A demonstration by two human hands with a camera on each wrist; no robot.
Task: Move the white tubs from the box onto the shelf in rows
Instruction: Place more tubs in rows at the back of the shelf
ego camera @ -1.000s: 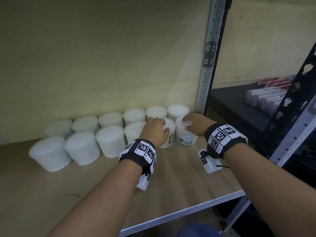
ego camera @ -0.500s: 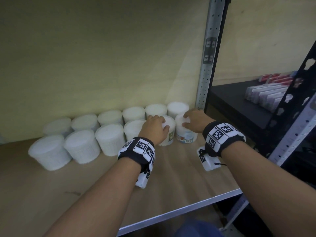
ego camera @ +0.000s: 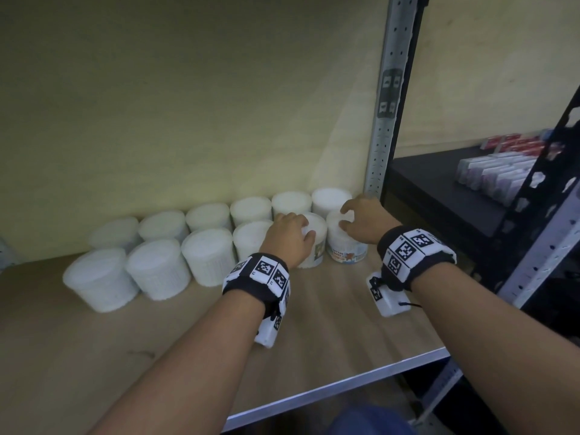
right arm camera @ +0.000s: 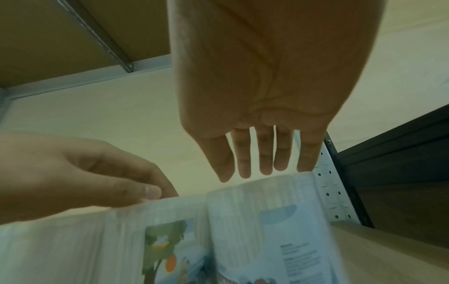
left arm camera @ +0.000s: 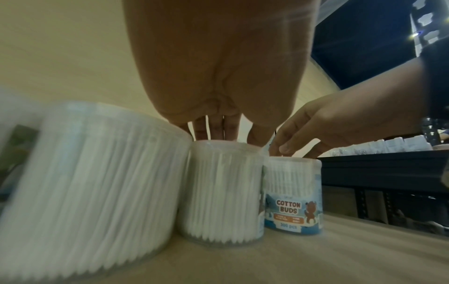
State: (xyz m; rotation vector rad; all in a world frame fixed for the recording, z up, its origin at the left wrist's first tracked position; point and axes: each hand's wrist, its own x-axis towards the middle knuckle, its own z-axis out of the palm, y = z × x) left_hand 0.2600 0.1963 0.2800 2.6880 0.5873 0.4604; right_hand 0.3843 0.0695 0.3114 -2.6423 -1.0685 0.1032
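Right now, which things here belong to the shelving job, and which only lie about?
Job:
round white cotton-bud tubs
pale wooden shelf board
left hand
right hand

Lying about:
small white boxes on the black neighbouring shelf
red packs behind them

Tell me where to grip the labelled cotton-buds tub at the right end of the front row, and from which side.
Take the cotton-buds tub by its round lid rim from above, thumb in front and fingers behind, much as the right hand sits now. It stands upright, the neighbouring tub under the left hand sits close on its left, and the back row crowds behind, so side approaches look blocked.
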